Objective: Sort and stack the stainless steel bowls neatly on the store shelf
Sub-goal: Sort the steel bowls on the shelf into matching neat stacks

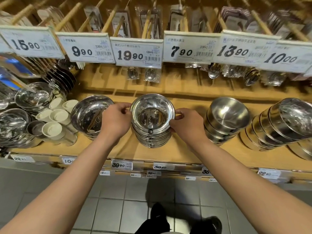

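Observation:
A tall stack of shiny wide-rimmed steel bowls [152,122] stands in the middle of the wooden shelf [152,154]. My left hand [116,120] pinches the top bowl's rim on its left side, and my right hand [184,123] pinches the rim on its right side. A shorter stack of larger shiny bowls [89,114] sits just left of my left hand. To the right stand a stack of matte steel bowls [226,119] and, further right, a leaning stack of bowls [278,125].
Cream cups [57,119] and more steel bowls [32,98] crowd the shelf's left end. Price tags [136,53] hang on a rail above, with packaged spoons [150,74] behind them. Grey floor tiles [111,211] lie below the shelf edge.

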